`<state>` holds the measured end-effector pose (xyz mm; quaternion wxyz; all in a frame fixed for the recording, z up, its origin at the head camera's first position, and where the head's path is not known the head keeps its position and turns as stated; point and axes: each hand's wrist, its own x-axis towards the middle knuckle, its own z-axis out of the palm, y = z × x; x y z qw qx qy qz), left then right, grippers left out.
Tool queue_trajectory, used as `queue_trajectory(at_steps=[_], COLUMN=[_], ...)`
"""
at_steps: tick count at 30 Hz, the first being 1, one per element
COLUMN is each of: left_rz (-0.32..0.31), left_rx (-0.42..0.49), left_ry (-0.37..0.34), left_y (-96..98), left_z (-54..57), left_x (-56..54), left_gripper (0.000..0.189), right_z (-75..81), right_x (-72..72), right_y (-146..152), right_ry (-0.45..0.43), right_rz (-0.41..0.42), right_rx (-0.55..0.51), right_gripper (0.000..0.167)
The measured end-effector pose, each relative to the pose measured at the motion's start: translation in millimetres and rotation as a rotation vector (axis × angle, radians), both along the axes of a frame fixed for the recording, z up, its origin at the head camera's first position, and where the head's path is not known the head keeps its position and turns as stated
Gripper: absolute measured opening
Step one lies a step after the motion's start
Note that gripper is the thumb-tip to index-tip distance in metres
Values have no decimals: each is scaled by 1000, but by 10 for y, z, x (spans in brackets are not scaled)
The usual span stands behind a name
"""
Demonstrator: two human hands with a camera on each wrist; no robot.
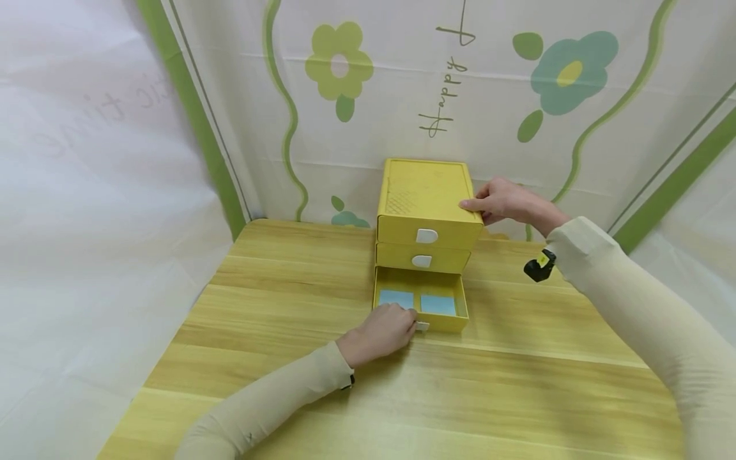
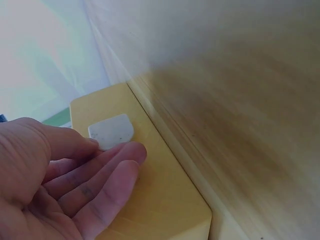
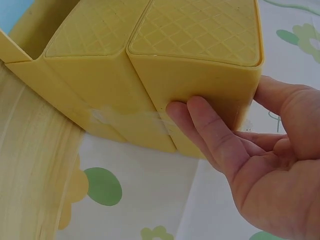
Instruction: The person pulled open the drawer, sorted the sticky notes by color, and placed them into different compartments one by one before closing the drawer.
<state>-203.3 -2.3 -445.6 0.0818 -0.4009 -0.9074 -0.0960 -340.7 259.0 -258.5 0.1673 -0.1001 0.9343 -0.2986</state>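
A yellow three-tier drawer cabinet (image 1: 428, 182) stands on the wooden table by the back curtain. Its bottom drawer (image 1: 445, 324) is pulled out, with two light blue rectangular pieces (image 1: 438, 305) lying inside. My left hand (image 1: 384, 332) is at the drawer's front, thumb and fingertips pinching the small white pull tab (image 2: 112, 131). At the cabinet's upper right edge, my right hand (image 1: 506, 201) holds it with the thumb over the top. The fingers (image 3: 212, 120) of that hand press against the side wall.
The upper two drawers, each with a white tab (image 1: 427, 236), are closed. A floral curtain (image 1: 402, 76) hangs right behind the cabinet. Wooden tabletop (image 1: 276, 300) extends to the left, right and front.
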Motion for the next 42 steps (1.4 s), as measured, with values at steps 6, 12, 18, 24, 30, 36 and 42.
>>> queue_trajectory(at_steps=[6,12,18,24,30,36,42], left_rz=[7,4,9,11,20,23,24], left_rx=[-9,-17,-24,-36,-36,-34,-20], left_ry=[21,52,53,45,28,17,34], left_y=[17,25,19,17,26,27,16], left_z=[8,15,38,41,44,34,44], left_x=[-15,-27,-43,-66,-88,-116,-161], left_gripper=[25,27,26,25,22,22,22], right_z=[0,-7,10,8,-10,-20,-4], right_x=[-6,-14,-8,1,24,38,29], right_y=[3,2,-13,-21,-4,-5,-18], right_ry=[0,-7,1,-7,3,-5,-6], right_rz=[-2,-3,-4,-17,-19,-20,-12], right_rx=[10,23,34,30,24,19,15], right_gripper=[43,46,45,45,44,45,46])
